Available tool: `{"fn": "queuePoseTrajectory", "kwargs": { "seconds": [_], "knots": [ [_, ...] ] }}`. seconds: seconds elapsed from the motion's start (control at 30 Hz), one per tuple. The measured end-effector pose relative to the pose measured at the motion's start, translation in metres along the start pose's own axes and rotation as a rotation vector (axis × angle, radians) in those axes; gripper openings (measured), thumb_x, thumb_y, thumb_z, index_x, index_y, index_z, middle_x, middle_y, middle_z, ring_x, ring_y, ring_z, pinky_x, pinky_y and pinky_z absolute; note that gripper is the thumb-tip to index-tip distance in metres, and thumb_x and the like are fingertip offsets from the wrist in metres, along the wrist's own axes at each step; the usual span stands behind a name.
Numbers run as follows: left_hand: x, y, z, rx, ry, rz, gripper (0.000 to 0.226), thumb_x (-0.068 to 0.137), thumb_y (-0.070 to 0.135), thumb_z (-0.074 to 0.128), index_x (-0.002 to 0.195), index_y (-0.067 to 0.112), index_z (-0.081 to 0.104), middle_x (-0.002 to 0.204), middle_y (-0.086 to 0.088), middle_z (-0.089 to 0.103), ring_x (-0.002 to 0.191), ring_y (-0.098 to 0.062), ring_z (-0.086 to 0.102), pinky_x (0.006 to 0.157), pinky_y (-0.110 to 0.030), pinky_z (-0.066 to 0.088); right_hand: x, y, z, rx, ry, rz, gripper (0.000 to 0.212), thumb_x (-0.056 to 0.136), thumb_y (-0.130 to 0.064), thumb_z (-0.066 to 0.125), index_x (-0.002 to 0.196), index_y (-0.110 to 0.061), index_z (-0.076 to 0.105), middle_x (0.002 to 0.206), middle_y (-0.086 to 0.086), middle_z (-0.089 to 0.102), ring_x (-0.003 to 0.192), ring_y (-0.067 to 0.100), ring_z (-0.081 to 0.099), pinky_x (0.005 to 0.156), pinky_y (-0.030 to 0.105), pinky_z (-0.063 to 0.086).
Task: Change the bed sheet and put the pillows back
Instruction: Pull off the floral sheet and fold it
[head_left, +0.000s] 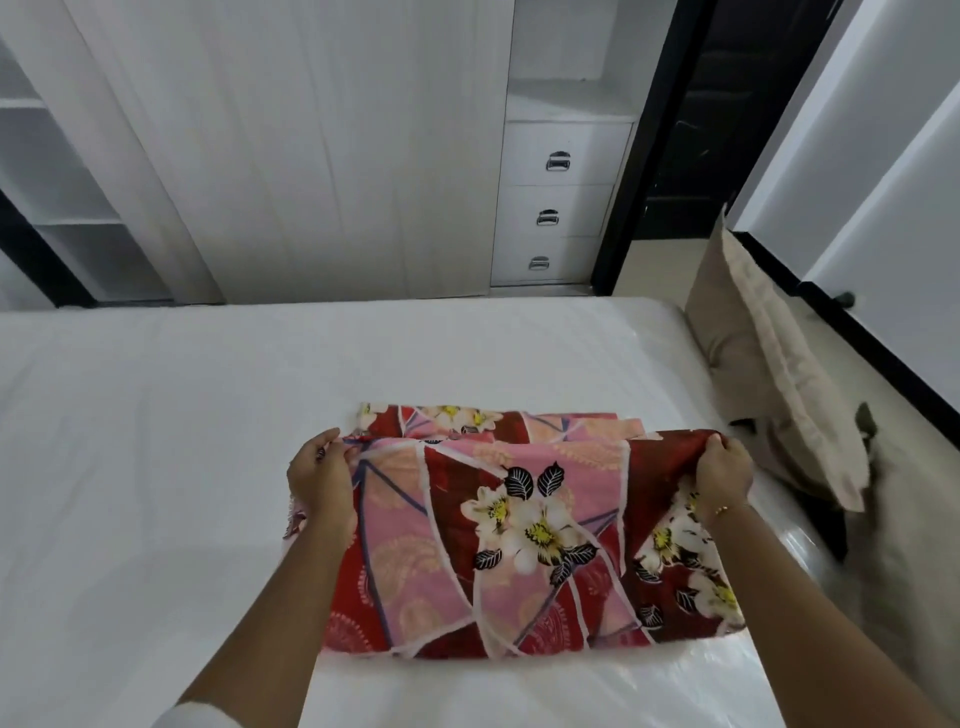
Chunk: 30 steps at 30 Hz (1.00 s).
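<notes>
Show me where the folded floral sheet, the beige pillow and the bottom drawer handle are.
floral sheet (519, 530): head view, on the white flower near its middle.
beige pillow (769, 364): head view, on its flat side, beside the bed.
bottom drawer handle (539, 264): head view, on the metal pull.

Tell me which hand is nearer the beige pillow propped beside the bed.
Right. The right hand grips the folded floral sheet at its right corner, close to the beige pillow. The left hand grips the sheet's opposite corner, farther away.
</notes>
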<state>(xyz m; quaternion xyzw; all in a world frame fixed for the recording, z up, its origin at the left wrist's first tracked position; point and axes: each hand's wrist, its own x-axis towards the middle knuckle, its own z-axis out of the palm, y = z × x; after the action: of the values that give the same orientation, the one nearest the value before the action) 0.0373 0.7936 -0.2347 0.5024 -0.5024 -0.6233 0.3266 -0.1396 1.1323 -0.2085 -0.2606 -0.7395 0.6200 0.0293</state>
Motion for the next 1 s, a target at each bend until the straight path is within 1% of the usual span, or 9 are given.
{"fn": "queuePoseTrajectory", "kwargs": {
  "seconds": [0.07, 0.2, 0.27, 0.37, 0.43, 0.53, 0.67, 0.83, 1.0],
  "knots": [
    [0.031, 0.002, 0.033, 0.044, -0.017, -0.003, 0.019, 0.085, 0.001, 0.055, 0.097, 0.009, 0.066, 0.103, -0.01, 0.065, 0.086, -0.022, 0.061, 0.072, -0.028, 0.049, 0.028, -0.005, 0.034, -0.025, -0.006, 0.029, 0.021, 0.099, -0.014, 0.033, 0.1, -0.006, 0.053, 0.088, 0.01, 0.049, 0.058, 0.016, 0.043, 0.035, 0.016, 0.041],
    [0.092, -0.008, 0.089, 0.178, -0.154, -0.001, 0.034, 0.086, 0.005, 0.061, 0.119, 0.012, 0.059, 0.114, -0.009, 0.061, 0.093, -0.02, 0.059, 0.08, -0.029, 0.05, 0.082, 0.003, 0.09, -0.078, -0.068, 0.091, 0.033, 0.1, -0.012, 0.032, 0.119, 0.007, 0.051, 0.111, 0.02, 0.055, 0.087, 0.03, 0.053, 0.068, 0.03, 0.049],
    [0.116, -0.016, 0.109, 0.226, -0.272, -0.085, 0.061, 0.086, 0.01, 0.064, 0.139, 0.022, 0.037, 0.118, -0.006, 0.055, 0.1, -0.024, 0.058, 0.088, -0.036, 0.051, 0.1, 0.012, 0.113, -0.086, -0.22, 0.092, 0.038, 0.099, -0.009, 0.032, 0.134, 0.007, 0.037, 0.121, 0.021, 0.049, 0.095, 0.025, 0.047, 0.066, 0.027, 0.049],
    [0.132, -0.037, 0.13, 0.304, -0.315, -0.25, 0.084, 0.085, 0.023, 0.066, 0.148, 0.029, 0.012, 0.139, -0.012, 0.042, 0.116, -0.031, 0.053, 0.085, -0.036, 0.05, 0.111, 0.04, 0.139, -0.218, -0.316, 0.028, 0.045, 0.099, -0.011, 0.031, 0.143, -0.005, 0.026, 0.138, 0.017, 0.04, 0.107, 0.025, 0.044, 0.087, 0.036, 0.043],
    [0.13, -0.058, 0.134, 0.613, -0.296, -0.131, 0.085, 0.085, 0.03, 0.064, 0.149, 0.026, 0.009, 0.148, -0.011, 0.033, 0.129, -0.034, 0.041, 0.091, -0.037, 0.042, 0.108, 0.065, 0.148, -0.479, -0.296, -0.162, 0.041, 0.099, -0.013, 0.035, 0.14, -0.006, 0.034, 0.139, 0.017, 0.043, 0.121, 0.03, 0.046, 0.1, 0.037, 0.035],
    [0.128, -0.095, 0.132, 1.063, -0.371, 0.21, 0.08, 0.084, 0.041, 0.061, 0.148, 0.025, 0.015, 0.155, -0.007, 0.02, 0.143, -0.035, 0.01, 0.111, -0.056, 0.02, 0.099, 0.106, 0.153, -0.787, -0.402, -0.285, 0.048, 0.099, -0.031, 0.038, 0.142, -0.013, 0.032, 0.146, 0.011, 0.036, 0.133, 0.029, 0.034, 0.11, 0.043, 0.028],
    [0.131, -0.126, 0.126, 1.356, -0.56, 0.159, 0.072, 0.085, 0.056, 0.052, 0.146, 0.034, 0.021, 0.158, 0.0, 0.006, 0.142, -0.039, -0.009, 0.106, -0.069, 0.002, 0.117, 0.158, 0.147, -1.323, -0.598, -0.238, 0.085, 0.076, -0.081, 0.004, 0.146, -0.036, 0.02, 0.158, 0.001, 0.001, 0.144, 0.029, -0.003, 0.112, 0.06, 0.014],
    [0.134, -0.135, 0.121, 1.442, -0.554, 0.269, 0.073, 0.087, 0.054, 0.053, 0.147, 0.027, 0.022, 0.158, -0.003, 0.002, 0.142, -0.04, -0.011, 0.107, -0.068, 0.0, 0.121, 0.154, 0.142, -1.159, -0.538, -0.283, 0.055, 0.096, -0.049, 0.033, 0.147, -0.029, 0.023, 0.157, 0.002, 0.008, 0.145, 0.024, 0.005, 0.115, 0.054, 0.013],
    [0.073, -0.145, 0.145, 1.329, -0.612, 0.623, 0.058, 0.091, 0.046, 0.045, 0.141, 0.015, 0.039, 0.156, -0.011, 0.016, 0.144, -0.036, 0.001, 0.112, -0.059, 0.004, 0.11, 0.157, 0.107, -1.127, -0.44, -0.338, 0.052, 0.098, -0.045, 0.029, 0.143, -0.021, 0.033, 0.153, 0.008, 0.025, 0.139, 0.029, 0.024, 0.112, 0.048, 0.024]
  ]
}}
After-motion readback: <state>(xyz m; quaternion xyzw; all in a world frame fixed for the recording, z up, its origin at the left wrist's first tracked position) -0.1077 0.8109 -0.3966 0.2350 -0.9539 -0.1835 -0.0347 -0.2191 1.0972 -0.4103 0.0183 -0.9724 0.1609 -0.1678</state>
